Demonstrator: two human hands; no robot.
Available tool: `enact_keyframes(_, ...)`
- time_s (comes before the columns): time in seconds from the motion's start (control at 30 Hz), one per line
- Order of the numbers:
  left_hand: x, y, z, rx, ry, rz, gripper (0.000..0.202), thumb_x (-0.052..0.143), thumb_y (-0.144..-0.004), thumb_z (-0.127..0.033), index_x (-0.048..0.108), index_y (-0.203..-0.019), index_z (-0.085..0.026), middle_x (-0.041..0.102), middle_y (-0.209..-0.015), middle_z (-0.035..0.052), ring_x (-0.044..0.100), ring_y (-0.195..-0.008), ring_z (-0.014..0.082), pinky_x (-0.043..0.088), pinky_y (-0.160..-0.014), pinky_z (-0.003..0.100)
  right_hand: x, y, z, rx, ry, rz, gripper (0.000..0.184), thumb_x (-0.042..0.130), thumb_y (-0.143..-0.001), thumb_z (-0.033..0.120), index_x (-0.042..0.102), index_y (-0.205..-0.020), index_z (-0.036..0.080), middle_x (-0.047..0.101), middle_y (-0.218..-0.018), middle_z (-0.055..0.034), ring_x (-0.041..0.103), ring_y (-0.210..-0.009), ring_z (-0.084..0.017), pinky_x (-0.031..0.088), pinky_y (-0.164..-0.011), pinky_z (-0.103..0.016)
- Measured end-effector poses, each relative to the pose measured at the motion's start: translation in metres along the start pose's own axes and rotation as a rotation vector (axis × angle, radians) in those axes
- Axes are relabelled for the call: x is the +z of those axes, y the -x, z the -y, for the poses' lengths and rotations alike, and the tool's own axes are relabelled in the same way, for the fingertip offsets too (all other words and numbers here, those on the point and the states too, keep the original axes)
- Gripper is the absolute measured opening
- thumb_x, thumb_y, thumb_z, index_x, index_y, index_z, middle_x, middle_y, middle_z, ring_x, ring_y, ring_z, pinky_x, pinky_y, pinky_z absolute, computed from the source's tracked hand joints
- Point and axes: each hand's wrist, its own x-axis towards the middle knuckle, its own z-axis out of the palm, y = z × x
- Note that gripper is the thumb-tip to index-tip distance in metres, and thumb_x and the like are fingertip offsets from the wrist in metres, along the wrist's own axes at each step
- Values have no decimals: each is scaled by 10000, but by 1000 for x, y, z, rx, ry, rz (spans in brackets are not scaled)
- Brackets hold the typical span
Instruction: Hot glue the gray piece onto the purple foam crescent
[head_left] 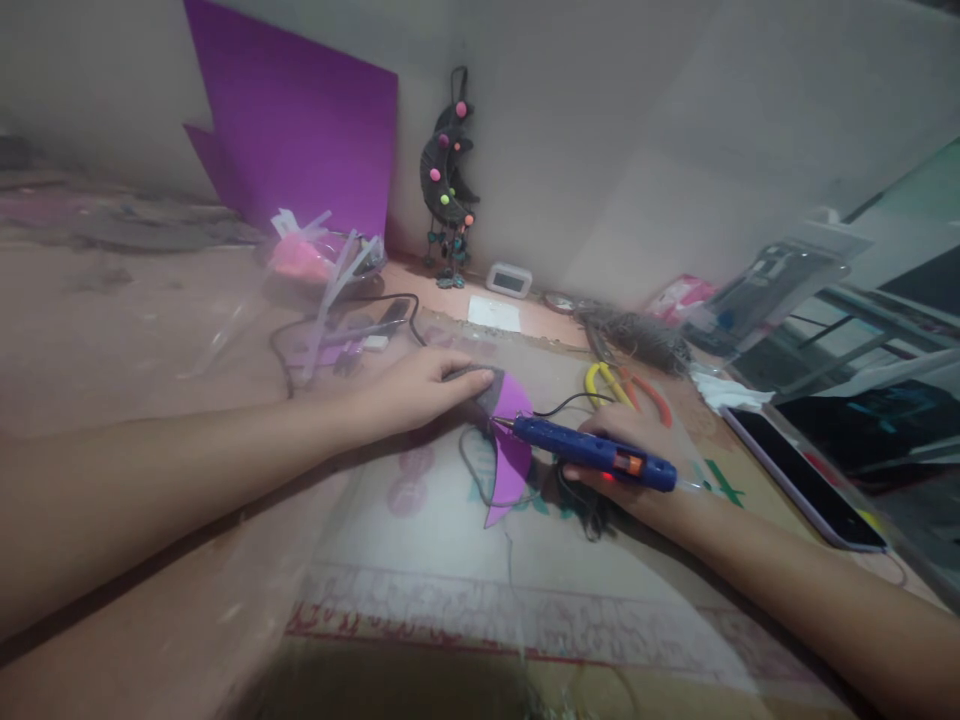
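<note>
A purple crescent-shaped foam piece point(510, 450) lies on a printed cardboard sheet point(450, 560) in the middle of the table. My left hand point(420, 385) rests flat on its upper end, fingers stretched over a dark strip along the piece's edge. My right hand point(622, 455) is wrapped round a blue glue gun point(592, 452), whose metal tip touches the purple piece near its top. A red light glows on the gun's body.
A large purple sheet point(300, 130) leans on the wall at the back left. A dark crescent hanging with coloured pompoms point(448, 170) stands beside it. Yellow and orange pliers point(622, 385), a phone point(802, 480), a plastic bag with pink material point(315, 255) and cables surround the work.
</note>
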Motion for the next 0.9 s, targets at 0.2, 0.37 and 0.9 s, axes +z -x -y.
enact_keyframes(0.2, -1, 1, -3, -32, 70, 25, 342, 423, -889, -414, 477, -651, -175, 469, -640, -22, 436, -611, 122, 317, -573, 257, 0, 0, 0, 7, 15, 10, 226, 666, -802, 430, 586, -778, 221, 601, -680, 1, 566, -635, -156, 421, -614, -293)
enact_keyframes(0.37, -1, 1, -2, -57, 86, 34, 342, 431, -890, -422, 470, -657, -175, 448, -638, -25, 429, -609, 120, 313, -569, 256, -1, 1, 1, 16, 36, -14, 235, 679, -791, 434, 576, -782, 222, 611, -681, -15, 577, -643, -183, 434, -614, -318)
enact_keyframes(0.9, 0, 0, 1, -30, 106, 48, 357, 428, -883, -440, 503, -662, -170, 489, -650, -27, 441, -605, 120, 321, -576, 250, -1, 1, -2, -44, 71, -108, 266, 641, -824, 452, 559, -764, 206, 603, -645, 6, 570, -603, -154, 425, -609, -294)
